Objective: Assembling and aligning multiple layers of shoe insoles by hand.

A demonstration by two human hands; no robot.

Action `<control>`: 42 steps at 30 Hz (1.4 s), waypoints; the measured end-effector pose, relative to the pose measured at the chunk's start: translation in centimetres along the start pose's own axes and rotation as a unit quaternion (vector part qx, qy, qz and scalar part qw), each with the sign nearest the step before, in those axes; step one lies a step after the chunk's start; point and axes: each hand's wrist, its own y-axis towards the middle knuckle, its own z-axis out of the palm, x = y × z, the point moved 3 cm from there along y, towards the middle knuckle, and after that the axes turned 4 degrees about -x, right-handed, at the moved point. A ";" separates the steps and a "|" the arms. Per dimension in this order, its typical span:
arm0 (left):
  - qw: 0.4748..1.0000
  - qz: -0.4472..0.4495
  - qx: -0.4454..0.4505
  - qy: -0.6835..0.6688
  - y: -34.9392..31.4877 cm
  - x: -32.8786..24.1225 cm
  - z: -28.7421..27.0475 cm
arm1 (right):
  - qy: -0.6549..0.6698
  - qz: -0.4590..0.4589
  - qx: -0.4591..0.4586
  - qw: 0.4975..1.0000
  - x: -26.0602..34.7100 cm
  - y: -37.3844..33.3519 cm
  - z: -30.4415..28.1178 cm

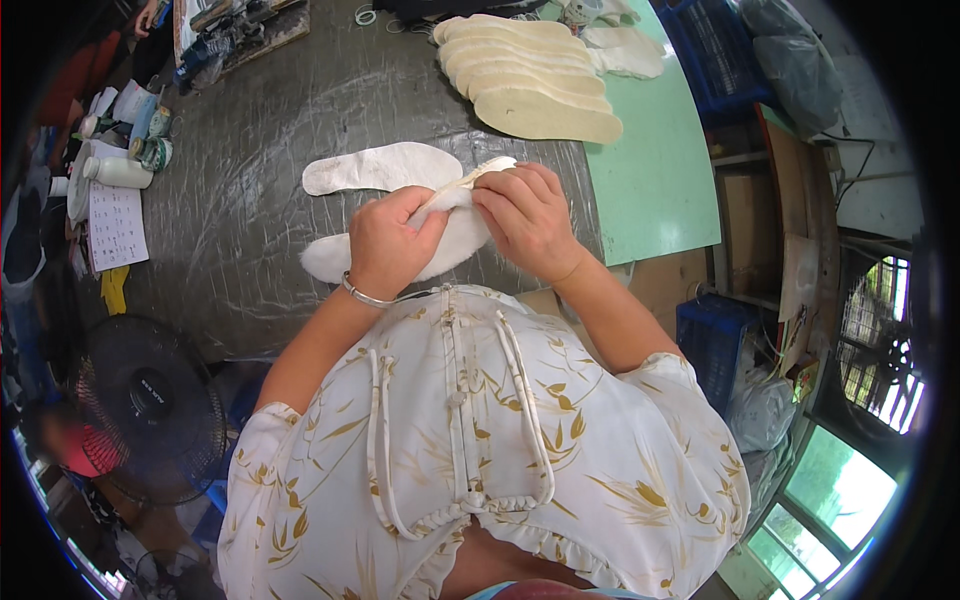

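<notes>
Both hands are raised over the table in front of my chest, pinching a white fleecy insole (458, 196) between them. My left hand (388, 240) grips its near left edge with thumb and fingers. My right hand (530, 218) pinches the far right end, where a pale edge sticks up. Fingers cover much of the piece, so its full shape is hidden. Beneath my hands lies a fluffy white insole (325, 260), partly covered by the left hand. Just beyond it rests a flat whitish insole (360, 170), its toe end pointing right.
Overlapping cream insoles (548, 112) are fanned out at the far right of the dark table (240, 200), beside a green board (660, 190). A white bottle (118, 172) and a written sheet (117, 225) lie at the left. A black fan (150, 405) stands below the left edge.
</notes>
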 end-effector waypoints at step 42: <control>0.983 -0.110 0.129 -0.075 0.0 4.3 1.3 | -0.001 -0.023 0.061 0.998 -1.4 0.9 2.0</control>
